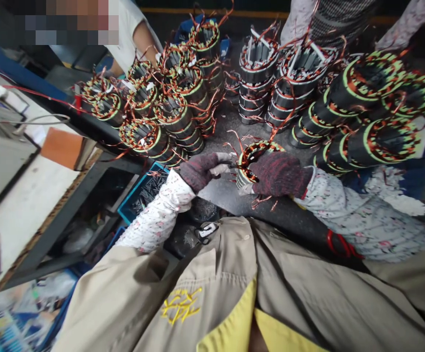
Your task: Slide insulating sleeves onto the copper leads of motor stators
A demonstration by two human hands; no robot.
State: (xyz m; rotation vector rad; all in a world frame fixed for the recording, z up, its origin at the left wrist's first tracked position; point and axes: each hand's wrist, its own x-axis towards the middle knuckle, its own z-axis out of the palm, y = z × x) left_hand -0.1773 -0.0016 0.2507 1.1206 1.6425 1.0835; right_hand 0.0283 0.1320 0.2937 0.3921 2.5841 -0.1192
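Note:
A motor stator with copper windings and a yellow-green rim stands on the dark table in front of me. My right hand, in a dark knitted glove with pale fingertips, is closed round its near right side and covers much of it. At the stator's left rim is my left hand, gloved alike, its fingers pinched together; what lies between them is too small to make out. Loose copper wires stick up from the stator's far side, and more wire ends lie just below the right hand.
Stacks of wound stators stand at the back left, others with white ties at the back middle, and leaning stacks at the right. A blue bin holds dark strips. Red-handled scissors lie near my right sleeve. Co-workers stand across the table.

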